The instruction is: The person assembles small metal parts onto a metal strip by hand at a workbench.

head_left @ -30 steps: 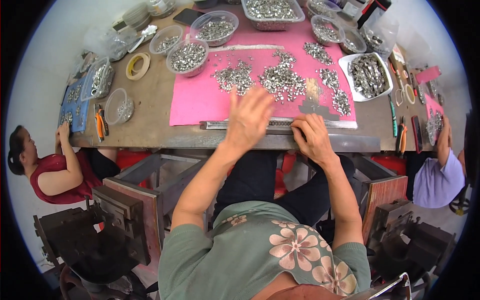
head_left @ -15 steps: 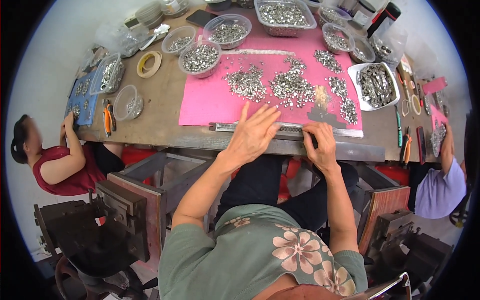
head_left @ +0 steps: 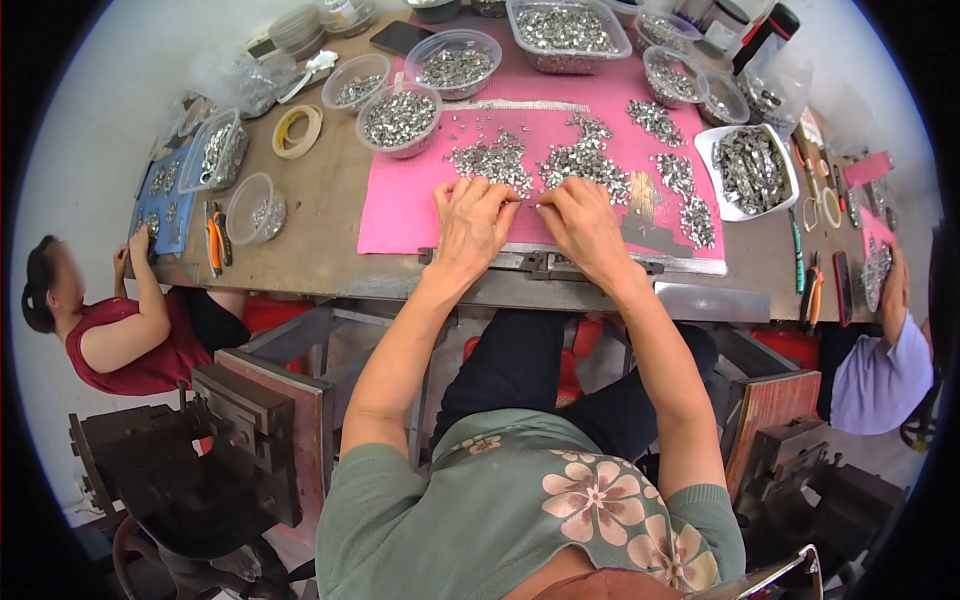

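Both my hands are over the pink mat (head_left: 400, 215), at the near side of two piles of small silvery metal pieces. My left hand (head_left: 474, 222) has its fingers pinched together at the near edge of the left pile (head_left: 492, 163). Just below the right pile (head_left: 585, 168), my right hand (head_left: 588, 228) is also closed, thumb against fingertips. A tiny bright speck shows at its fingertips, too small to name. Under my wrists, a long narrow dark metal bar (head_left: 540, 263) with a raised block in its middle lies along the bench's front edge, partly hidden.
Clear tubs (head_left: 455, 65) of metal pieces stand along the back, and a white tray (head_left: 750, 172) of larger pieces sits right. Tape (head_left: 297, 132) and orange-handled pliers (head_left: 214, 238) lie left. Co-workers sit at both sides. Dark machines (head_left: 190, 460) stand below left and right.
My left hand has gone from flat and spread over the bar to a pinch by the left pile. My right hand has moved left and away from me, off the bar, which now looks darker.
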The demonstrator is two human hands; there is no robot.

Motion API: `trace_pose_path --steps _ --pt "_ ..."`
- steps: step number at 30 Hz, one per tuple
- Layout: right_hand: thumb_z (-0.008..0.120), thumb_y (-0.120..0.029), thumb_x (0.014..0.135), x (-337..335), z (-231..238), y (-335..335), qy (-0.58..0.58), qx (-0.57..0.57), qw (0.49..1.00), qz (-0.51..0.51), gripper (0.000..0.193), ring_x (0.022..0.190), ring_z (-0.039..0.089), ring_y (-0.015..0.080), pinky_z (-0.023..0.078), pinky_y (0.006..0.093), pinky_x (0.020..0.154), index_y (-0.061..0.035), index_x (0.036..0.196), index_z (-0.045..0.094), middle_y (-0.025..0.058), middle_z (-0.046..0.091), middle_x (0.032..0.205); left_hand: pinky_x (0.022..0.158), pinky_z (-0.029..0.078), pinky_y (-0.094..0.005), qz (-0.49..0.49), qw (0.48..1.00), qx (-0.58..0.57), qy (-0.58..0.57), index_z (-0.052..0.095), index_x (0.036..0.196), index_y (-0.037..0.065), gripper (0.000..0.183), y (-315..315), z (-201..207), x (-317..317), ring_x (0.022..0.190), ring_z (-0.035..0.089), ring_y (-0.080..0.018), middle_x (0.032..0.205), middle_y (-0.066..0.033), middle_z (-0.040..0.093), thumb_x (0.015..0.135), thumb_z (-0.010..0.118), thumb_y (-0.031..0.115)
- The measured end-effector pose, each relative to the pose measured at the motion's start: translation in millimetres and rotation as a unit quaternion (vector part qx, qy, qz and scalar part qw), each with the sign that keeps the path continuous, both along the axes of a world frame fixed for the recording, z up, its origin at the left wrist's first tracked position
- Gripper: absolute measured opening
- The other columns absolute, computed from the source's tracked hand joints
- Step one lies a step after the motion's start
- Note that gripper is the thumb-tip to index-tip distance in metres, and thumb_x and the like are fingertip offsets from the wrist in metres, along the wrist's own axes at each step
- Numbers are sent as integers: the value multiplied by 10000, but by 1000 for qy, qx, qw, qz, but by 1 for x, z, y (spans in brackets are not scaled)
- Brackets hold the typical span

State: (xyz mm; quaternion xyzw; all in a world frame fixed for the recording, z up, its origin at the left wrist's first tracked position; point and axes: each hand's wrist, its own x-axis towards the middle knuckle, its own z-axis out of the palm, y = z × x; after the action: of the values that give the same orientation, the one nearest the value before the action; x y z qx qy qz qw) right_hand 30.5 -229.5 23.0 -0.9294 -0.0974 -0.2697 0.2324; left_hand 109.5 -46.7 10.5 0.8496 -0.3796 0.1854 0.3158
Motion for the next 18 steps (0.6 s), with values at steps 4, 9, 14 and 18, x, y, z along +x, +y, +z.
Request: trace_pose_path --steps 4,9,14,18 --pt "720 -115 875 7 -4 3 44 -45 998 -10 114 943 588 282 433 426 843 -50 961 681 99 590 944 930 345 -425 -14 999 15 39 740 978 140 109 5 5 1 889 587 -214 902 3 660 875 767 165" --pt "713 -121 875 8 -5 -1 42 -54 998 -12 121 939 600 293 436 430 848 -43 959 676 107 600 934 932 341 -430 6 998 13 58 737 955 129 123 10 8 3 862 580 -212 874 -1 649 861 784 193" --pt "712 -127 865 9 0 2 50 -63 996 -24 134 929 611 303 437 436 850 -34 953 673 120 612 932 944 339 -434 16 1000 11 22 739 935 124 116 2 7 -1 853 578 -212 858 -1 643 856 786 196" --pt "696 -109 855 8 2 5 65 -78 994 -45 120 933 618 305 435 439 855 -27 939 675 127 621 920 959 336 -438 30 999 22 -4 743 927 126 89 1 6 -1 862 586 -210 852 -3 643 860 773 176"
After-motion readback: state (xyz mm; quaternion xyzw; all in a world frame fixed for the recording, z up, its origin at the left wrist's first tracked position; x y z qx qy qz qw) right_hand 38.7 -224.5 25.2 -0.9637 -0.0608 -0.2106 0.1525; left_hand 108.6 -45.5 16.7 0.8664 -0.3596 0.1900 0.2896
